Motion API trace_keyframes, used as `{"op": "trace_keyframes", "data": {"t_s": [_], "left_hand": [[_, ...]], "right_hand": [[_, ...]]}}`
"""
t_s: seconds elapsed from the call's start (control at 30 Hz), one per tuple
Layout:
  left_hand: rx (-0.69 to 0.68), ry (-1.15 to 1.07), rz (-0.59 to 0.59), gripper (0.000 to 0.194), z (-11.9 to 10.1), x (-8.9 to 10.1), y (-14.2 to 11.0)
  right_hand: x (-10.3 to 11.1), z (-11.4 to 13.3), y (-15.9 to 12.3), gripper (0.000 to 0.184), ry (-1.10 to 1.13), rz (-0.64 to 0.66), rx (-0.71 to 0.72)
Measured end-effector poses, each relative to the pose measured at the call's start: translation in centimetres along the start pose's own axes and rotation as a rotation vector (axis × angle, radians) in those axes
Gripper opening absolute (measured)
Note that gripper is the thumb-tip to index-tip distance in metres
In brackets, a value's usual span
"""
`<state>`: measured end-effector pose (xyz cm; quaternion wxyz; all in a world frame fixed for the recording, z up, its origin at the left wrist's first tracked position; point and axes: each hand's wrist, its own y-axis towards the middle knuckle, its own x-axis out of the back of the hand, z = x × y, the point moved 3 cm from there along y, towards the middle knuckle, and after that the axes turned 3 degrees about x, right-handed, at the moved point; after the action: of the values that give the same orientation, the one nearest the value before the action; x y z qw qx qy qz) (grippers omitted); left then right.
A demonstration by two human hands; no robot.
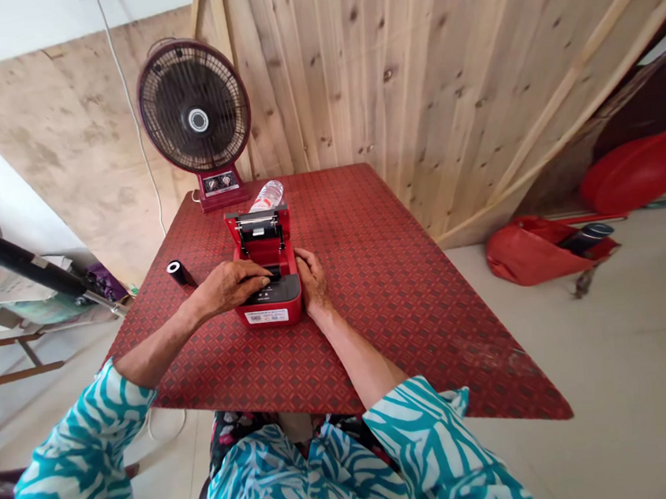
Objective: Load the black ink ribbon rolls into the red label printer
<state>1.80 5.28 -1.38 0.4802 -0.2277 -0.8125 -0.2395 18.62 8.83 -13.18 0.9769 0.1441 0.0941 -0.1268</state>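
Observation:
A small red and black label printer [271,313] sits on the table with its lid [260,224] tipped up and back. My left hand [230,285] reaches over its front left edge, thumb and fingers drawn together at the inner compartment. What those fingertips pinch, if anything, is hidden. Against the printer's right side, my right hand [312,280] curls its fingers and steadies the body. A black roll with a white core [177,272] lies on the table to the left, beyond my left wrist.
A dark red table fan [197,121] stands at the back left of the patterned red table [372,277]. Behind the printer lies a clear plastic bottle [268,195]. Wooden boards [349,65] wall off the far side. A red bag [524,253] rests on the floor at right.

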Motion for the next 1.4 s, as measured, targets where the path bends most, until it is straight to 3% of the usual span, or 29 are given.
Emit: {"op": "trace_keyframes", "data": {"t_s": [0.4,0.8,1.2,1.4], "left_hand": [[-0.110,0.173,-0.205,0.019,-1.5,0.1,-1.0],[-0.333,0.435,-0.396,0.014,-5.8,0.6,-6.3],[-0.310,0.378,-0.414,0.010,-5.1,-1.3,-7.1],[-0.321,0.338,-0.434,0.013,-5.7,-1.5,-7.5]], "right_hand": [[0.0,-0.7,0.1,0.033,-0.005,0.001,0.004],[0.1,-0.7,0.1,0.036,0.017,0.008,0.010],[0.3,-1.2,0.2,0.034,0.006,0.005,-0.003],[0.3,-1.2,0.3,0.034,0.001,0.015,0.006]]}}
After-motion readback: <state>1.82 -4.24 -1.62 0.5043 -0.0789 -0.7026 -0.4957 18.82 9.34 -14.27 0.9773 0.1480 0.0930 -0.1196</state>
